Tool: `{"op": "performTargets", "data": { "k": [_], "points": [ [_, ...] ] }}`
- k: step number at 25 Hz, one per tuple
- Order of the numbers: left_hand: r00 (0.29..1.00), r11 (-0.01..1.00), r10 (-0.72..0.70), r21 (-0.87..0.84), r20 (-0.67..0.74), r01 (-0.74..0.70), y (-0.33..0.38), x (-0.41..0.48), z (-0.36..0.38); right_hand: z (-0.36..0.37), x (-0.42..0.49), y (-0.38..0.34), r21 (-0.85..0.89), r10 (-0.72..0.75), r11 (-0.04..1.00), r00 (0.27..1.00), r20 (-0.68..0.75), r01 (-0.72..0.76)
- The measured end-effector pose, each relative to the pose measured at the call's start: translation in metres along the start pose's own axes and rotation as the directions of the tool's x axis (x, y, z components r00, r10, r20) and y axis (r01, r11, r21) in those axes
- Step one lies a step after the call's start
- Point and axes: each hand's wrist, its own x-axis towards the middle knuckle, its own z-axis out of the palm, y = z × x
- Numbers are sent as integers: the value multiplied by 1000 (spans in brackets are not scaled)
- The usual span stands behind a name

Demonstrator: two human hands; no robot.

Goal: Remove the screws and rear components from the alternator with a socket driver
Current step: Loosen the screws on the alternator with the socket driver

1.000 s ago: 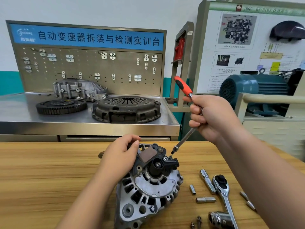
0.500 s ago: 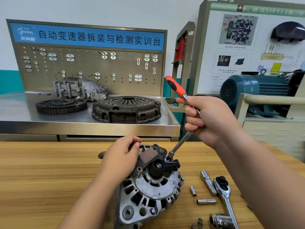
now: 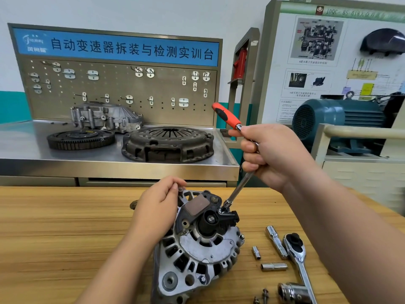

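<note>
The grey alternator [image 3: 197, 255] lies rear side up on the wooden table [image 3: 54, 233], with black plastic rear components [image 3: 210, 213] at its far end. My left hand [image 3: 157, 207] grips the alternator's upper left edge. My right hand [image 3: 274, 154] is closed around the metal shaft of a socket driver [image 3: 237, 189] with an orange and black handle. The driver tilts up to the left, and its socket tip sits on a screw at the top of the black component.
Right of the alternator lie a ratchet wrench [image 3: 298, 255], an extension bar [image 3: 276, 241], two small sockets [image 3: 274, 266], a large socket [image 3: 293, 292] and loose screws [image 3: 263, 297]. A steel bench behind holds a clutch cover [image 3: 168, 143], a flywheel [image 3: 81, 139] and a housing.
The driver's tip moved down and left from just above the alternator onto the screw on the black component. My right hand shifted left with it. My left hand stayed on the alternator.
</note>
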Motion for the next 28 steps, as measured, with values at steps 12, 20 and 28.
{"op": "performTargets", "data": {
  "k": [12,20,28],
  "points": [
    [999,1000,-14,-14,-46,13,-2,0,3,10,0,-3,-198,-38,977,977,210,81],
    [999,1000,-22,5,-46,22,-2,0,3,16,-11,10,164,-21,985,988,-156,47],
    [1000,1000,-29,-4,6,29,1,5,-1,17,-12,17,131,-108,983,984,-138,127]
  ]
}}
